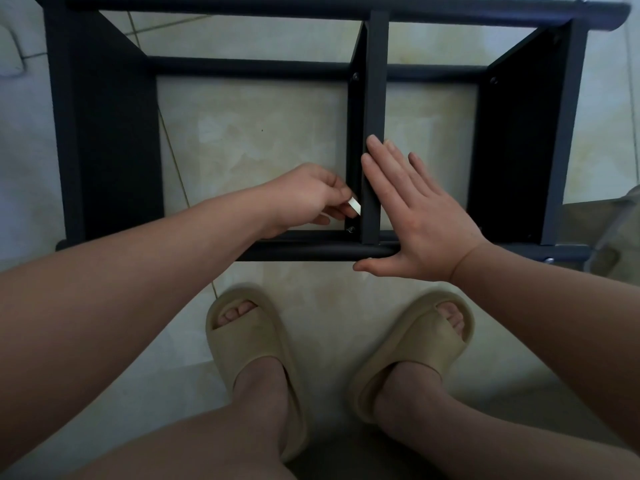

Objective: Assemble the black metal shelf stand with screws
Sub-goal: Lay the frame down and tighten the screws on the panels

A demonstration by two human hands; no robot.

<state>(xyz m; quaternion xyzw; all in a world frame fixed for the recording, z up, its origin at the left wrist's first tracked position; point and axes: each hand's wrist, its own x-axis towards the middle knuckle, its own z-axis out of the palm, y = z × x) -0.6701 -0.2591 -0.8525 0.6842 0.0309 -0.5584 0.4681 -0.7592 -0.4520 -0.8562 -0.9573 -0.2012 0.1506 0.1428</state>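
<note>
A: What are the hands doing?

B: The left hand (304, 195) has its fingers curled and pinches a small white flat piece (355, 206) between thumb and fingertips. What that piece is, I cannot tell. It is held just beside a screw (350, 230) at the near end of the centre bar (373, 98).

A: And the other one?

B: The right hand (419, 216) is spread wide and holds nothing. Its straight fingers lie against the right side of that same bar. The thumb stretches out along the near round tube (304, 252).

A: Where is the black metal shelf stand (104, 133)?

B: It rests on the floor directly under both hands, with its frame reaching past them to the left, to the right and ahead.

A: And the surface?

B: Pale marbled floor tiles (263, 133) show through the frame, left of and beyond the left hand. Closer to the person than the hands, two feet in beige slippers (249, 344) stand on the same tiles.
</note>
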